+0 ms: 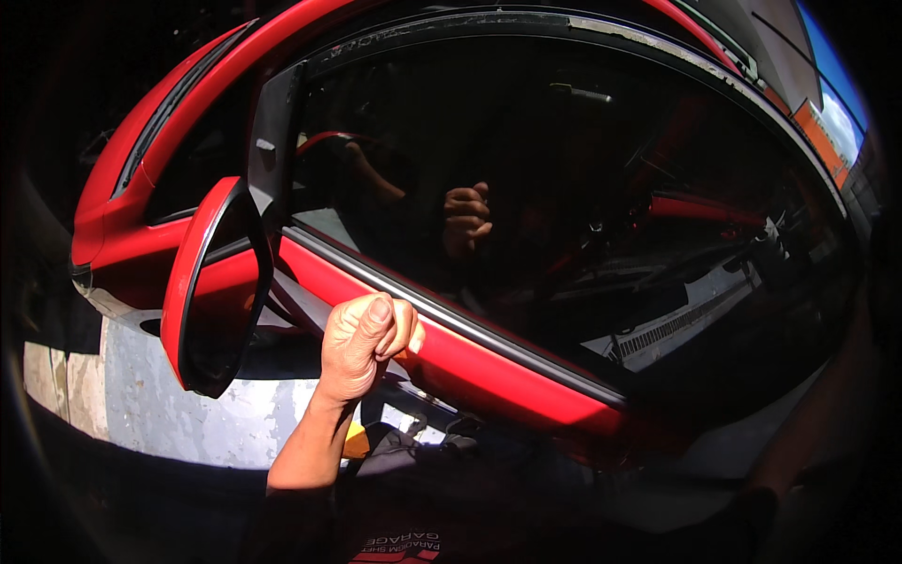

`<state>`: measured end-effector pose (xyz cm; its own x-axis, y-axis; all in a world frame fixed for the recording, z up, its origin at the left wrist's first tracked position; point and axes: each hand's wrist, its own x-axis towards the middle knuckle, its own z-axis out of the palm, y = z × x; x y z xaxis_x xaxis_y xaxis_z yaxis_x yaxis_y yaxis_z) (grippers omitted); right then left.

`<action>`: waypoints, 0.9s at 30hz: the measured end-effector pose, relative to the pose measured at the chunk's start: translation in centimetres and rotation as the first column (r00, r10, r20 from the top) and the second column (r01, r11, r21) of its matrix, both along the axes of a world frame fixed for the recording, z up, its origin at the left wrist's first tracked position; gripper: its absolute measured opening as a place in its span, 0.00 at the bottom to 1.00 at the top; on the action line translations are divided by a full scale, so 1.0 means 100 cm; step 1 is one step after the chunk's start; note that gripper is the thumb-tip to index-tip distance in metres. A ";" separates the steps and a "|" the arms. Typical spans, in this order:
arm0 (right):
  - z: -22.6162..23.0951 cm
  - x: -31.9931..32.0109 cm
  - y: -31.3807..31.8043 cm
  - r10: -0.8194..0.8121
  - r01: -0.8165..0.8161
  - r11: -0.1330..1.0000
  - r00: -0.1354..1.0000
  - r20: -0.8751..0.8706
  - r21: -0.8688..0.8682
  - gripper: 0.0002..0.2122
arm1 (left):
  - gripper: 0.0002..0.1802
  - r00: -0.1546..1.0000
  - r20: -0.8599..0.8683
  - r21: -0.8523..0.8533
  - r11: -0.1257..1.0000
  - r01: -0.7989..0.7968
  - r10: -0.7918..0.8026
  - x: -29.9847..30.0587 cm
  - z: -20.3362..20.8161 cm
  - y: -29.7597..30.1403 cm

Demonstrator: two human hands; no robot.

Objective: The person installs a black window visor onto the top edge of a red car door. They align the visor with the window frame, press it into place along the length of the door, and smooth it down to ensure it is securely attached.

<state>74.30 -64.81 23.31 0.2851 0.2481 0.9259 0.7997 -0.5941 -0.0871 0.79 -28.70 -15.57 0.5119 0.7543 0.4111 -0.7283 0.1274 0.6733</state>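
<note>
Centre frame, the left hand (pixel 365 343) meets or overlaps the red door (pixel 498 378), fingers curled closed, perhaps for bracing; I cannot tell whether they grip anything. The mirror (pixel 228 291) juts out at left. The right hand isn't visible.

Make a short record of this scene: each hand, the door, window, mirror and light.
Left hand: closed, sunlit, in front of the door; grip hidden
Right hand: not visible; dim forearm at right
Door: red
Window: dark, showing a hand reflection
Mirror: red-backed, left of left hand
Light: bright sun, deep shadow
</note>
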 end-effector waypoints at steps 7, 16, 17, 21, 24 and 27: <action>-0.014 0.036 -0.005 0.045 -0.044 0.998 0.998 -0.053 0.034 0.28 | 0.13 0.665 0.131 0.887 0.213 -0.410 0.735 0.061 0.180 0.116; -0.020 0.014 0.005 0.071 -0.040 0.993 0.956 -0.286 0.115 0.31 | 0.17 0.813 -0.485 0.793 0.555 0.252 0.323 0.099 0.256 0.177; -0.025 0.008 0.008 0.051 -0.014 0.992 0.956 -0.289 0.128 0.33 | 0.16 0.818 -0.490 0.787 0.556 0.266 0.302 0.102 0.255 0.177; -0.023 -0.012 0.019 -0.041 0.084 0.988 0.953 -0.299 0.132 0.36 | 0.13 0.826 -0.487 0.748 0.623 0.227 0.283 0.108 0.250 0.176; -0.021 -0.015 0.020 -0.081 0.130 0.981 0.949 -0.304 0.143 0.38 | 0.13 0.782 -0.492 0.761 0.626 0.172 0.383 0.111 0.252 0.171; -0.020 -0.016 0.023 -0.053 0.107 0.983 0.944 -0.325 0.150 0.37 | 0.16 0.763 -0.474 0.774 0.621 0.122 0.441 0.116 0.249 0.174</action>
